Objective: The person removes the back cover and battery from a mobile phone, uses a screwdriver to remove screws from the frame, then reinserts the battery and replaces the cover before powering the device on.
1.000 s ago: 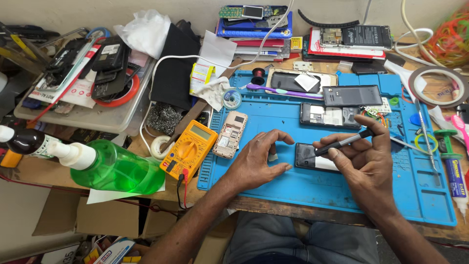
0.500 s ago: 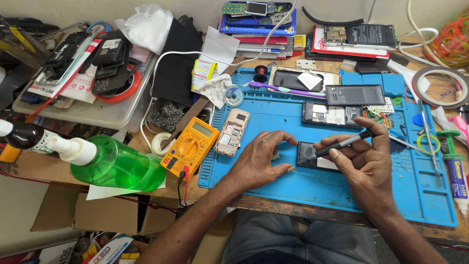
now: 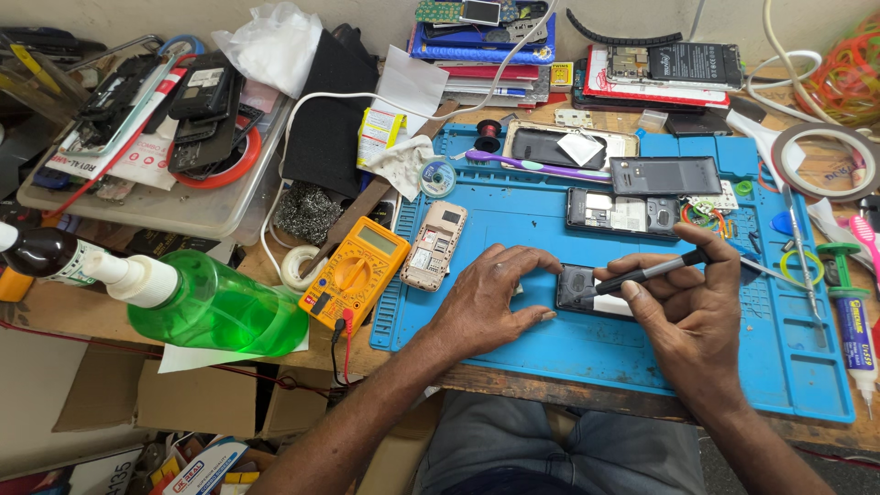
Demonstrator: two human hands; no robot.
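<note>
Pinching a thin tool (image 3: pixel 646 272) in the right hand (image 3: pixel 687 307), tip angled left onto the small opened phone (image 3: pixel 587 291) lying crosswise on the blue mat (image 3: pixel 642 367), steadied by left hand (image 3: pixel 490 298) fingertips.

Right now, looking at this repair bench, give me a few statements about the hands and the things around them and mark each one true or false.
1. The right hand holds a thin dark tool with its tip on the small dark phone. True.
2. The left hand grips the yellow multimeter. False: it rests on the blue mat beside the phone; the multimeter lies apart, to its left.
3. The green bottle lies on its side. True.
4. The purple toothbrush is off the mat. False: it lies on the mat's far edge.
</note>
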